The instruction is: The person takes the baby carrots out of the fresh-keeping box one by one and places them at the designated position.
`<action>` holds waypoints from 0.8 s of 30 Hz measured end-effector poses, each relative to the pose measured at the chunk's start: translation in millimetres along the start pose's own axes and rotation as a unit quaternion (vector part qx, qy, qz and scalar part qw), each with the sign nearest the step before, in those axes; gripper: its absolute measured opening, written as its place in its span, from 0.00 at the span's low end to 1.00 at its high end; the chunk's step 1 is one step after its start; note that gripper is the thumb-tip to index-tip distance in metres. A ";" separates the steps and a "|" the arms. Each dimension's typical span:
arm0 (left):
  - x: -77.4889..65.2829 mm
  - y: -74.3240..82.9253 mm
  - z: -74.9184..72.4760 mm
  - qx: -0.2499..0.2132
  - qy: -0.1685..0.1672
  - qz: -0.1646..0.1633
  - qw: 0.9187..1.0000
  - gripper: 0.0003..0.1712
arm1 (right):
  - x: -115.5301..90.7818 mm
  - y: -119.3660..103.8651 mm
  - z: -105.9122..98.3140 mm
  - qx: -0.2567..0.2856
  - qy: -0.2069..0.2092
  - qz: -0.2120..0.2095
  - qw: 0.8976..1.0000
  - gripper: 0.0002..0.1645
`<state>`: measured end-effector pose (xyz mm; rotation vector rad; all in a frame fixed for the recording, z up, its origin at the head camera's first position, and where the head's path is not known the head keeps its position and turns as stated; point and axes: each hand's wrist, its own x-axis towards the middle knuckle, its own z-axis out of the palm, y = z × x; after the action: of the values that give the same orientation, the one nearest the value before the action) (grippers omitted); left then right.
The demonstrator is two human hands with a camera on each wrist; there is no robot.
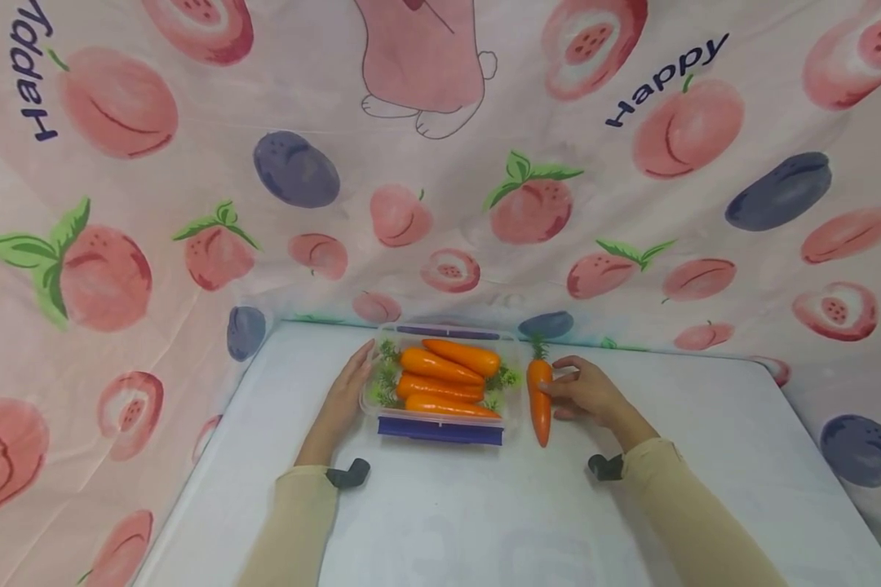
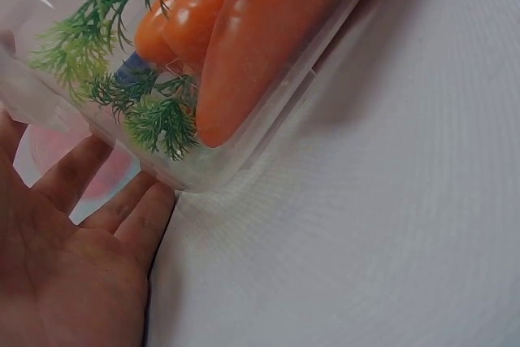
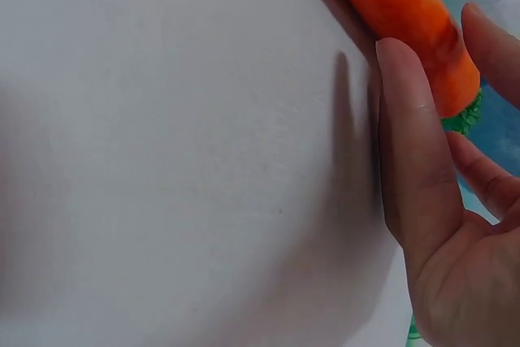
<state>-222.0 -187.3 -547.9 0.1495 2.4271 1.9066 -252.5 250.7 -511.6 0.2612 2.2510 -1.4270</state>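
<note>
A clear plastic box [image 1: 515, 383] with purple side clips holds several orange carrots [image 1: 440, 385] with feathery green tops. My left hand [image 1: 347, 391] is at the box's left side, its fingers stretched along the wall; the left wrist view shows the fingertips at a lower corner, palm turned up. To the right of the box one more carrot [image 1: 539, 399] lies on the table, green top pointing away. My right hand [image 1: 587, 391] is beside it, thumb and fingers spread around its thick end. In the right wrist view the thumb [image 3: 410, 103] meets the carrot's side, with a small gap by the index fingertip.
The white tabletop [image 1: 440, 505] extends in front of the box and to both sides. Behind it hangs a pink cloth [image 1: 470, 163] printed with fruit, close to the box's back edge. Black wrist mounts [image 1: 348, 474] sit at both sleeve cuffs.
</note>
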 end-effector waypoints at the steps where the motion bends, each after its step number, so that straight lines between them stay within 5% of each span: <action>1: 0.0 0.5 -0.2 0.001 0.000 0.001 1.000 0.29 | -0.8 -0.4 -0.6 -0.001 0.000 -0.003 1.000 0.46; 14: 3.1 3.1 -1.1 0.013 -0.011 -0.027 0.999 0.30 | -11.3 -9.3 -10.7 -0.041 0.016 -0.027 0.999 0.47; 24: 2.1 -1.0 0.3 -0.003 -0.001 0.000 1.000 0.27 | -25.5 -30.8 -20.1 -0.048 0.003 -0.061 0.997 0.44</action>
<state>-224.1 -187.0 -548.9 0.1502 2.4210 1.9117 -247.8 257.0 -467.6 0.0980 2.3695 -1.3737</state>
